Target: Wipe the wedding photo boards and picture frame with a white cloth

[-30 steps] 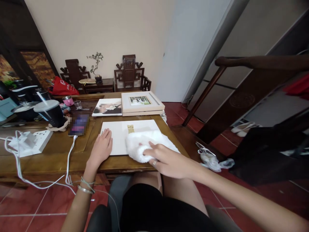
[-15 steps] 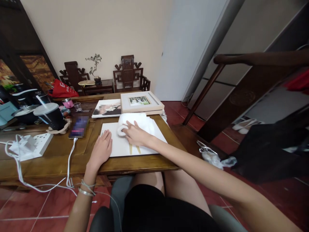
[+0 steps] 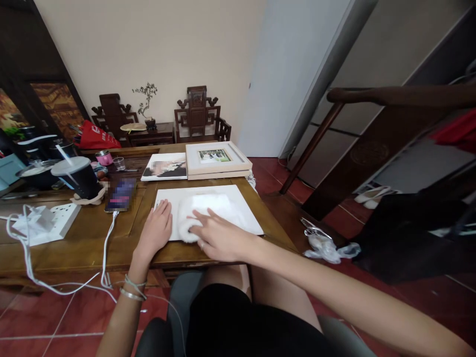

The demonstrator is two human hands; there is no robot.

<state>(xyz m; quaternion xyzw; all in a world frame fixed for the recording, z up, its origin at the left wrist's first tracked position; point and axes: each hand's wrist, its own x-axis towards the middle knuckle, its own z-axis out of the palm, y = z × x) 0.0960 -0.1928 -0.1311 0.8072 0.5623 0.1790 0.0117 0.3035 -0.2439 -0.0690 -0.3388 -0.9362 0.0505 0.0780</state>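
Note:
A thin white panel lies flat near the front edge of the wooden table. My left hand rests flat on its left side, fingers stretched out together. Across the panel's middle is a folded, fluffy white towel, slightly smeared by motion. My right hand presses on the towel's near part, its fingers curled into the rolled left edge. The towel and hand cover much of the panel's surface.
Behind the panel lie a picture print and a stack of light wooden photo frames. To the left are a phone on a white cable, a dark drink cup with a straw, and a power strip.
My right hand has pulled the towel down the panel, toward me. The towel now covers the tan marks seen earlier. My left hand has stayed in place.

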